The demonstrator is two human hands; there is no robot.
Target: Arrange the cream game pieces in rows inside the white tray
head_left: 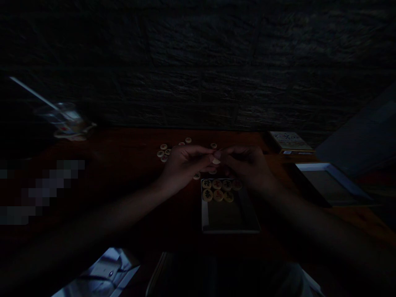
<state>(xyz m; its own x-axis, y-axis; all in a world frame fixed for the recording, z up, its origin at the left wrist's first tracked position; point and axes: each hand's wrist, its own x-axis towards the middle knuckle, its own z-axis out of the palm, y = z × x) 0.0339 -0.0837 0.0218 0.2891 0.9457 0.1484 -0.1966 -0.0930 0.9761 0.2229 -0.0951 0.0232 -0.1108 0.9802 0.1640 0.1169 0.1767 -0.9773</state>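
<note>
Left hand (182, 165) and right hand (247, 167) are pinching a pale game piece (215, 161)
— both gripping its edge steadily, a white-rimmed tray (203, 208) just below them.

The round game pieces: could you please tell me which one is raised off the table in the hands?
The pale disc between the left hand and right hand; all others lie on the dark wooden table or in the white-rimmed tray.

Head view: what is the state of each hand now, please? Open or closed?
Left hand: closed, holding a pale round disc-shaped game piece.
Right hand: closed on the same piece.
</note>
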